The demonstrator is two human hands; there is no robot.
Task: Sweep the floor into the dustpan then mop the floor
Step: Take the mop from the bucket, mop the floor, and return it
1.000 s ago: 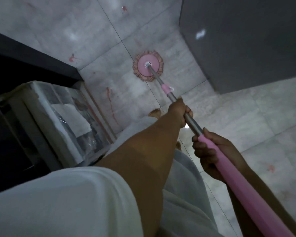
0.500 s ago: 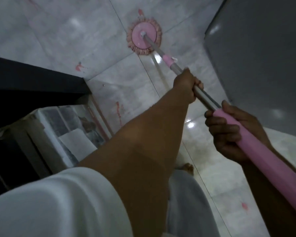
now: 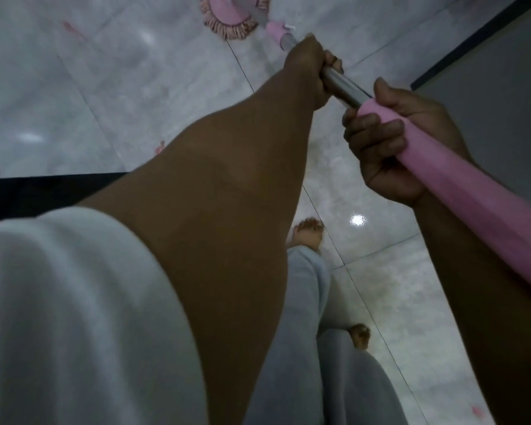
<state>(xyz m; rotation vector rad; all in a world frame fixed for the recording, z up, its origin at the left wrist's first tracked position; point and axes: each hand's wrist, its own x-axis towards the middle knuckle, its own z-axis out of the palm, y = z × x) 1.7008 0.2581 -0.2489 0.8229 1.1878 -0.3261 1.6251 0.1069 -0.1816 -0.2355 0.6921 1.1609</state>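
**Inspector:** Condition of the mop (image 3: pixel 347 92)?

**Assistant:** Round pink head (image 3: pixel 227 16) with a frayed fringe, on the grey tiled floor (image 3: pixel 105 87) just beyond the left hand (image 3: pixel 308 67) and partly cut off at the top edge. Steel shaft (image 3: pixel 334 79), and a pink sleeve (image 3: pixel 460 185) nearer the body.

**Inspector:** Hands?

**Assistant:** The left hand is wrapped round the bare steel. The right hand (image 3: pixel 393 142), just behind it, has its fingers curled round the sleeve's front end.

Dark surfaces at both edges
A plain grey panel (image 3: pixel 503 111) fills the upper right, with a black strip (image 3: pixel 466 41) along its lower edge. A black ledge (image 3: pixel 28 194) juts in from the left.
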